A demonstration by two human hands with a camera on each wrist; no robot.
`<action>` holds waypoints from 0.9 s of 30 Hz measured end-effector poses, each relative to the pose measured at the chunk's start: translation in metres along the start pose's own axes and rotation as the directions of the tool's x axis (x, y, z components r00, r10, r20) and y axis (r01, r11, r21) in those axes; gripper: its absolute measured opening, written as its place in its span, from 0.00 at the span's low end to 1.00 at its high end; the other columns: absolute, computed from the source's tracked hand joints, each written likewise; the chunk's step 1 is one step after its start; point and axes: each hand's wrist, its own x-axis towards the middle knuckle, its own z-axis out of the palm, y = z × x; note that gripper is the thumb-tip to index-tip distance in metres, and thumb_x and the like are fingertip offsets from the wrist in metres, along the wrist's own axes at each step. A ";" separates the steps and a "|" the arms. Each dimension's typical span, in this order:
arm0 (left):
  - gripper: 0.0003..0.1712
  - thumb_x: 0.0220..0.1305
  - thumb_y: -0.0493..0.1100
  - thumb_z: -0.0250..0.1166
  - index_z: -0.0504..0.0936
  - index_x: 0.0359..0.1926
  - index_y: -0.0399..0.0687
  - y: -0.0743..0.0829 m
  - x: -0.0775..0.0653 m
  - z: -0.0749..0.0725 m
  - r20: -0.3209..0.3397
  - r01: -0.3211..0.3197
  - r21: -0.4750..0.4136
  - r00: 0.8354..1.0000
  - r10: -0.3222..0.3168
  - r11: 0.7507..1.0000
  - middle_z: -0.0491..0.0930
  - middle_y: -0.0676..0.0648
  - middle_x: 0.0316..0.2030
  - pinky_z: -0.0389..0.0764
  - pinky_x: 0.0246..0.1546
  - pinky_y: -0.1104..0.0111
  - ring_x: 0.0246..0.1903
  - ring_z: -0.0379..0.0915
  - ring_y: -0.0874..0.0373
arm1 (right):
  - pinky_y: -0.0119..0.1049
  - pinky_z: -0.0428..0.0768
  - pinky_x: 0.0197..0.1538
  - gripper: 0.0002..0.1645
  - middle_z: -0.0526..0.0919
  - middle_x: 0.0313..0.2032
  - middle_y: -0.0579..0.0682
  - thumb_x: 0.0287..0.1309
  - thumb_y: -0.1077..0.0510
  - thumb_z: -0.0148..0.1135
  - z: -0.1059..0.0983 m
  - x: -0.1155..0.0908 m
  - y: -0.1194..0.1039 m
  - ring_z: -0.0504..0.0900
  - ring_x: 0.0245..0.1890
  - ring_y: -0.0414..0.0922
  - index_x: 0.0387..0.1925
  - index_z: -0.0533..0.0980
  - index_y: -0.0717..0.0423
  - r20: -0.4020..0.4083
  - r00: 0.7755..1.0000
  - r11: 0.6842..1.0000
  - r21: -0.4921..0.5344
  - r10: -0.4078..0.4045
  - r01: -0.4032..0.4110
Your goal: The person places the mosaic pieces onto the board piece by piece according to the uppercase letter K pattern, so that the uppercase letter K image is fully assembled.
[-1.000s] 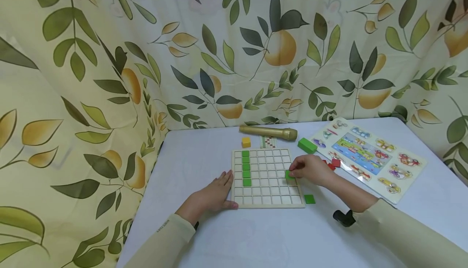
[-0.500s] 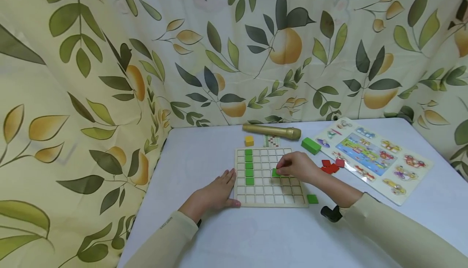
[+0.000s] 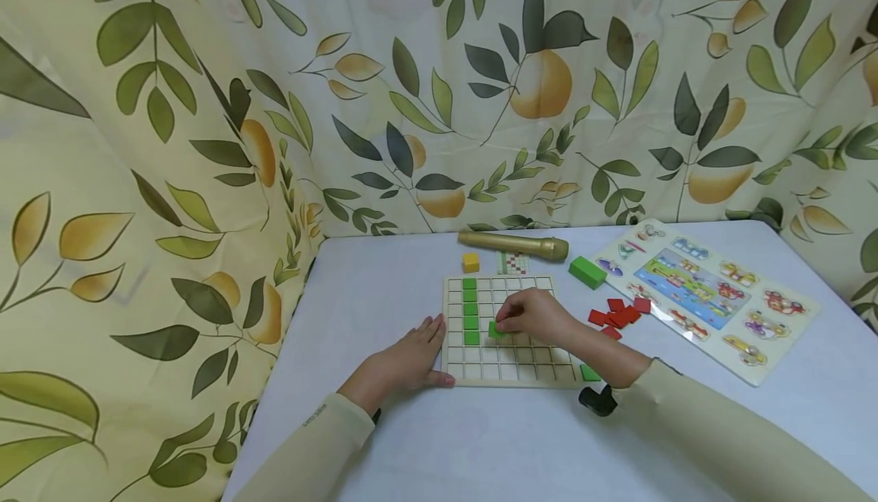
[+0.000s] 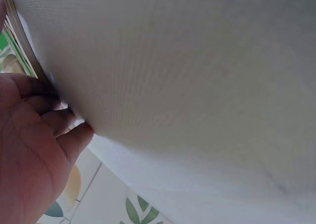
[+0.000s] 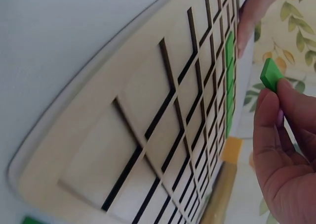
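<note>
In the head view, taking the pale gridded board [image 3: 513,383] as the dial, a small, flat, bright green tile [image 3: 496,330] is over the grid near its centre, toward nine o'clock, in the fingers of the right hand [image 3: 536,318]. Five matching tiles [image 3: 470,310] form a column from nine to eleven o'clock, and a loose green tile [image 3: 590,373] lies at four. Only this view shows the red tiles [image 3: 620,315] at three, the green block [image 3: 587,272] at two and the picture puzzle [image 3: 768,350] beyond them. A yellow cube [image 3: 470,262] sits at eleven, a gold microphone [image 3: 514,245] at twelve. The left hand [image 3: 403,357], between eight and nine, grasps nothing; its relaxed fingers and thumb rest against the board's edge. The left wrist view shows that hand's palm side toward nine o'clock of the frame, with the board's side edge at ten. The right wrist view, toward two o'clock of the frame, reveals the held tile's thickness: it is tilted, raised clear of the wood, and pinched between thumb and forefinger, the gap between them just the tile. Dark grooves divide the board's squares.
</note>
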 end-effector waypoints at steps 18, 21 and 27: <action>0.63 0.59 0.71 0.63 0.45 0.80 0.43 -0.001 -0.001 -0.001 -0.004 -0.012 -0.009 1.000 0.011 1.000 0.38 0.48 0.80 0.49 0.75 0.58 0.78 0.33 0.52 | 0.34 0.81 0.35 0.05 0.84 0.26 0.42 0.57 0.63 0.73 0.034 0.011 -0.007 0.79 0.28 0.40 0.28 0.84 0.53 0.086 0.996 0.999 0.050 -0.006 0.002; 0.62 0.60 0.71 0.63 0.45 0.80 0.43 -0.001 -0.002 -0.002 -0.006 -0.019 -0.003 1.000 0.019 1.000 0.38 0.48 0.80 0.49 0.75 0.58 0.78 0.33 0.51 | 0.35 0.80 0.36 0.05 0.83 0.25 0.42 0.57 0.63 0.74 0.038 0.011 -0.007 0.79 0.28 0.40 0.27 0.84 0.53 0.089 0.996 0.999 0.038 -0.016 0.013; 0.62 0.60 0.71 0.63 0.44 0.80 0.43 -0.001 -0.001 -0.002 -0.003 -0.018 0.003 1.000 0.018 1.000 0.38 0.48 0.80 0.49 0.75 0.57 0.78 0.33 0.51 | 0.33 0.81 0.34 0.06 0.83 0.24 0.41 0.56 0.62 0.74 0.047 0.012 -0.007 0.80 0.26 0.39 0.26 0.84 0.52 0.088 0.996 1.000 0.018 -0.023 0.021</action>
